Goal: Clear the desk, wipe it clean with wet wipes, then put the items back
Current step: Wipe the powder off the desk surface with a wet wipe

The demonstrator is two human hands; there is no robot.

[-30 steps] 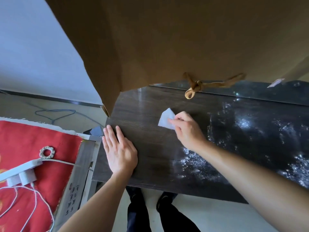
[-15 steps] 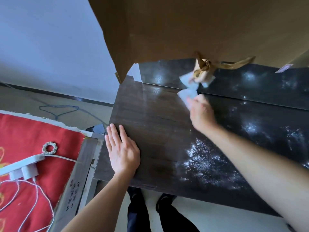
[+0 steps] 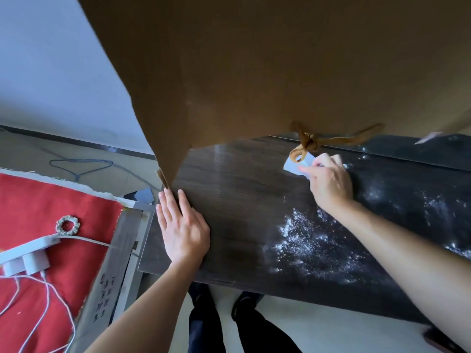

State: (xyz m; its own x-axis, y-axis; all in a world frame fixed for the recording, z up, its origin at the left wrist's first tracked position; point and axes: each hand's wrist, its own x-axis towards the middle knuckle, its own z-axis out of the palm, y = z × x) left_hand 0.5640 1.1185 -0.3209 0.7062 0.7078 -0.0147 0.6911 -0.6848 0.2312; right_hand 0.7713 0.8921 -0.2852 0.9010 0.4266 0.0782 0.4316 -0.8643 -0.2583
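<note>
Fingers (image 3: 309, 170) of the right hand (image 3: 328, 182) curl round a pale wet wipe (image 3: 291, 165) and pinch it against the thumb, holding it down on the far part of the desk (image 3: 242, 200), close to the back edge. A knotted brown cord (image 3: 307, 145) hangs just above the wipe, and its loop overlaps the wipe from this angle; whether the two touch cannot be told. The right forearm reaches in across the desk from the lower right. The left hand (image 3: 183, 230) holds nothing: it lies palm down on the near left part of the dark wood-grain top, fingers straight and close together, their tips just beside the lower corner of a large brown cardboard sheet (image 3: 254, 72) that fills the upper half of the view and hides the far left of the desk. White powdery specks (image 3: 313, 245) are scattered over the desk between the two arms, and thinner patches spread further right. A small white slip (image 3: 428, 137) sits by the back edge at the far right. Left of the desk lies a red cloth (image 3: 51, 200) bearing a woven ring (image 3: 67, 225), a white power strip (image 3: 28, 247) with two plugs (image 3: 35, 264) in it, and white cables (image 3: 43, 301) looping toward the near edge. A grey board (image 3: 109, 276) with dark writing leans between the cloth and the desk. A blue cable (image 3: 81, 165) trails over the floor beyond, under a pale wall (image 3: 51, 72). Two dark shoes (image 3: 204, 299) stand below the near desk edge.
</note>
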